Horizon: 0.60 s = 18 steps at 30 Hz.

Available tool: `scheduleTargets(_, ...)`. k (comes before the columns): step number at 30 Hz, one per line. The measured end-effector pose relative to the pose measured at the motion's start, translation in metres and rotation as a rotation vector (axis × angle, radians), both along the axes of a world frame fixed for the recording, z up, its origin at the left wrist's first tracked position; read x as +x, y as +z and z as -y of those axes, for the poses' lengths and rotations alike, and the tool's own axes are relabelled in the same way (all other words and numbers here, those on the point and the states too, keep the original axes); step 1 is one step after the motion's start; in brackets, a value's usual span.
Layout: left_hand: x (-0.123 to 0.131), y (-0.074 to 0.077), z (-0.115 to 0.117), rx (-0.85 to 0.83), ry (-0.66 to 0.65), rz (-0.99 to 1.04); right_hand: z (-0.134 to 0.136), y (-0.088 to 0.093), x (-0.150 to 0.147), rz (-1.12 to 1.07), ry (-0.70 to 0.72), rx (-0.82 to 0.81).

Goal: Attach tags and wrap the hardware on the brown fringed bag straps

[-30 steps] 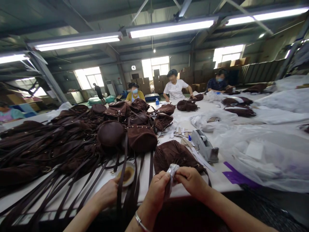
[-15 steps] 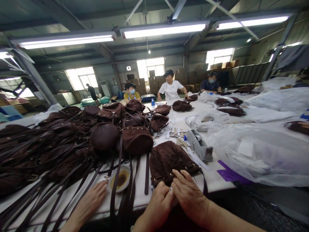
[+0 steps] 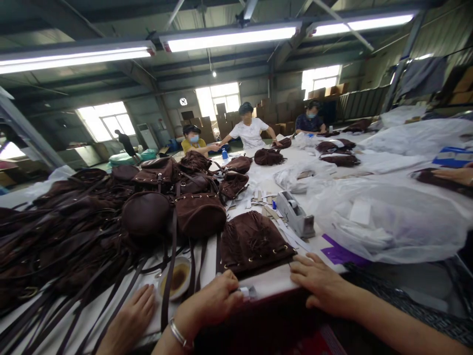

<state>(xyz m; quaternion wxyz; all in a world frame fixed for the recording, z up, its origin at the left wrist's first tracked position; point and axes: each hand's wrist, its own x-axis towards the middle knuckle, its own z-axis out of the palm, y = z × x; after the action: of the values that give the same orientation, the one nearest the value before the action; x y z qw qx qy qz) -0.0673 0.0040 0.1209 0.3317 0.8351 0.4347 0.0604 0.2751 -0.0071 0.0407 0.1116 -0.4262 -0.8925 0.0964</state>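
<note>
A dark brown fringed drawstring bag (image 3: pixel 254 241) lies flat at the front of the table, its gold eyelets toward me. My left hand (image 3: pixel 212 298), wearing a silver bracelet, is closed below the bag on a small white and clear piece (image 3: pixel 248 292), whose kind I cannot make out. At the bag's lower right corner, my right hand (image 3: pixel 318 281) rests palm down near the table edge, fingers stretched out. Another person's hand (image 3: pixel 129 315) lies flat on the table at left, beside a white bowl (image 3: pixel 189 264) of brownish liquid crossed by a strap.
Brown bags (image 3: pixel 146 214) with long straps pile up on the left. A grey tape dispenser (image 3: pixel 295 212) stands behind the bag, among paper strips. Clear plastic bags (image 3: pixel 406 222) and a purple piece (image 3: pixel 340 254) cover the right side. Several co-workers sit across the table.
My hands, close together at the bag's front edge before, have moved apart: the right to the corner, the left leftward with the small white piece. The view has also shifted slightly right.
</note>
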Motion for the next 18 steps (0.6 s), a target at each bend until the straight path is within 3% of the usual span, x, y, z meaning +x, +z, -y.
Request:
scheduleTargets(3, -0.002, -0.003, -0.024, 0.1, -0.057, -0.109, -0.012, -0.01, 0.021, 0.04, 0.026, 0.085)
scheduleTargets(6, -0.002, -0.019, -0.046, 0.351, -0.019, -0.262, -0.019, -0.017, 0.022, 0.059, 0.043, 0.148)
scheduleTargets(8, -0.002, -0.035, -0.053, 0.452, 0.05, -0.327, -0.021, -0.009, 0.019, 0.022, 0.048, 0.139)
scheduleTargets(11, -0.003, -0.053, -0.049, 0.464, 0.133, -0.333, -0.019, 0.015, 0.014, -0.095, 0.037, 0.09)
scheduleTargets(13, -0.002, -0.052, -0.043, 0.438, 0.147, -0.355, -0.017, 0.028, 0.011, -0.178, 0.047, 0.056)
scheduleTargets(15, 0.004, -0.039, -0.043, 0.415, 0.169, -0.382, -0.016, 0.029, 0.008, -0.245, 0.065, 0.039)
scheduleTargets(18, 0.022, -0.017, -0.06, 0.466, 0.178, -0.278, -0.02, 0.007, 0.002, -0.332, 0.043, 0.075)
